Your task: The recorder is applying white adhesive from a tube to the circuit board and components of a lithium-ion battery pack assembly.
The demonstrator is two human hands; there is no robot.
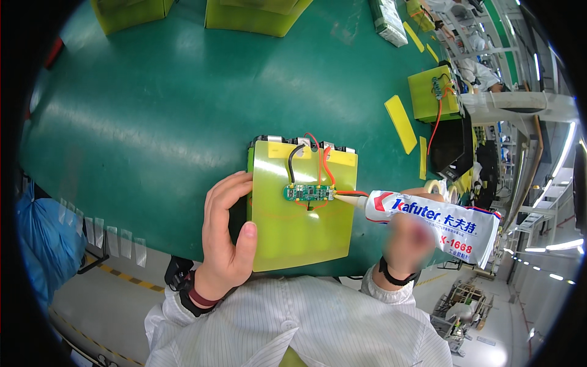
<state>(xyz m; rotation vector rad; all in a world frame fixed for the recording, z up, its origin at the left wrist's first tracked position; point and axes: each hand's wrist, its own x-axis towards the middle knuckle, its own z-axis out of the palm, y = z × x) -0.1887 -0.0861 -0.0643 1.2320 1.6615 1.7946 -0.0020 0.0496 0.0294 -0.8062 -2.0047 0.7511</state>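
Battery pack lies between left hand and right hand gripping tube

The bench is coloured deep green. A battery pack is faced in translucent yellow-green; its circuit board is coloured green, with a black wire and red wires. The white tube is printed in blue and red and tipped with a cream nozzle. The white coat is patterned with fine grey stripes. Floor tape is banded yellow and black.
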